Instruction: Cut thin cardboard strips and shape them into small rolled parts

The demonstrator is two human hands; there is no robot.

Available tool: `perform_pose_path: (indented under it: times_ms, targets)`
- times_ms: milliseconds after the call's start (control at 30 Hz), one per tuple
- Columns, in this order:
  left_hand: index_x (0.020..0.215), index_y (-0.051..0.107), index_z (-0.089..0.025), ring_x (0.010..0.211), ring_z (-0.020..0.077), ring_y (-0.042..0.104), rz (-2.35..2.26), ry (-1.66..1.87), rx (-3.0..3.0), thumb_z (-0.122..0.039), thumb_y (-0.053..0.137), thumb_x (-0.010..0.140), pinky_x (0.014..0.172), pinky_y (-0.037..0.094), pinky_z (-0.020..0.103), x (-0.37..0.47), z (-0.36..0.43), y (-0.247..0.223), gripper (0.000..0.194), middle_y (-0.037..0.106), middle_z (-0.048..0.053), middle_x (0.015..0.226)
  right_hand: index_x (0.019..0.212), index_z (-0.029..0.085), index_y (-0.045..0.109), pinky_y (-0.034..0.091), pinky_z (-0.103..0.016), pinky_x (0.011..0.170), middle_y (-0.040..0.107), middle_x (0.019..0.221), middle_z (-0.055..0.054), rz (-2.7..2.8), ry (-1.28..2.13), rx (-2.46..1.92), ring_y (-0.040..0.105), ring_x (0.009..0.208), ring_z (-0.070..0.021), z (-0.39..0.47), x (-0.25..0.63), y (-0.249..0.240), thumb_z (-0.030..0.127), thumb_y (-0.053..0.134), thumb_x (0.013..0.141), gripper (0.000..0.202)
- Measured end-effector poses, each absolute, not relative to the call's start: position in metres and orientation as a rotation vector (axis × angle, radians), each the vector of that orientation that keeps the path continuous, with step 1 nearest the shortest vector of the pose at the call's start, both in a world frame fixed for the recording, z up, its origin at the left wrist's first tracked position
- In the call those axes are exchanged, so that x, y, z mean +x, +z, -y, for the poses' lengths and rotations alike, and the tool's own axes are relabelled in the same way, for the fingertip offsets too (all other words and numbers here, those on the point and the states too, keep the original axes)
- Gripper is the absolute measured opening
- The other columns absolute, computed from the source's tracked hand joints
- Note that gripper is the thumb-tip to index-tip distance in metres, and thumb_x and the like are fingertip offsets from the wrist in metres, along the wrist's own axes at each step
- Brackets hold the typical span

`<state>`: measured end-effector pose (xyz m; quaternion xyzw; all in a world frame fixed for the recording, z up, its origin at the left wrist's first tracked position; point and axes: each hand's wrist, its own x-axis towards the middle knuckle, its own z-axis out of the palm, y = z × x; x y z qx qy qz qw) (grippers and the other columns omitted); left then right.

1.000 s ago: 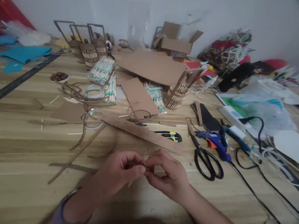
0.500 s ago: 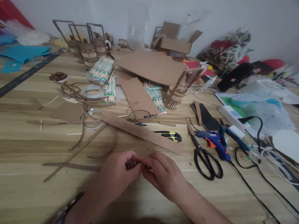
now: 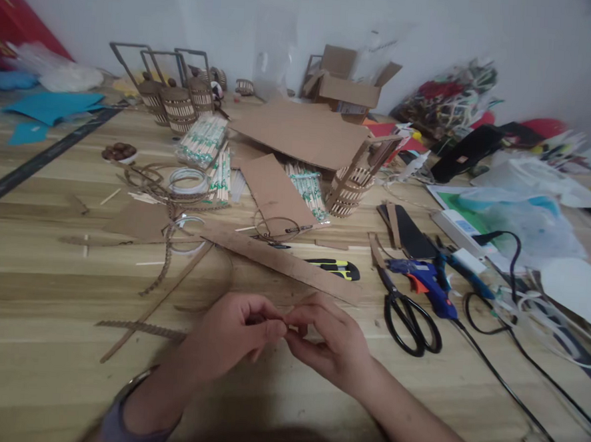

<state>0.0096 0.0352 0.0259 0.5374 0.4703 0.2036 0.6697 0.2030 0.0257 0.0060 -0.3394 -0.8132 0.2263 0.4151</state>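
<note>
My left hand (image 3: 239,331) and my right hand (image 3: 328,340) meet low in the middle, both closed with fingertips pinched together. A small brown bit shows between them, mostly hidden by the fingers. From behind my left wrist a ridged corrugated cardboard strip (image 3: 141,329) runs out to the left and looks like the same piece. It crosses a thin brown cardboard strip (image 3: 155,306) on the table. Just beyond my hands lies a wide cardboard strip (image 3: 283,263), with a yellow and black utility knife (image 3: 335,269) by it.
Black-handled scissors (image 3: 409,321) and a blue glue gun (image 3: 425,279) with a trailing cord lie to the right. A slatted small bucket (image 3: 350,191) stands behind them. Farther back are bundled sticks (image 3: 203,139), cardboard sheets (image 3: 301,133) and an open box (image 3: 346,87).
My fingers have shifted their pinch, and my right hand's fingers are spread a little more. The ridged strip's visible part has slid slightly right and bends more. The view has shifted slightly.
</note>
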Motion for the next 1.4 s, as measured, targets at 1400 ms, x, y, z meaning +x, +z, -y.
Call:
perform_pose_path:
  times_ms: [1400]
  targets:
    - [0.080,0.067,-0.018,0.050,0.0102,0.043,-1.224,0.565,1.348,-0.031,0.056,0.080,0.049,0.031,0.022,0.019,-0.027,0.029,0.017,0.052,-0.005,0.057,0.106,0.022,0.062,0.055,-0.025,0.062,0.065,0.084,-0.003,2.038,0.487,-0.874,0.064,0.073,-0.0149,-0.023,0.199,0.001,0.015,0.056,0.092,0.016]
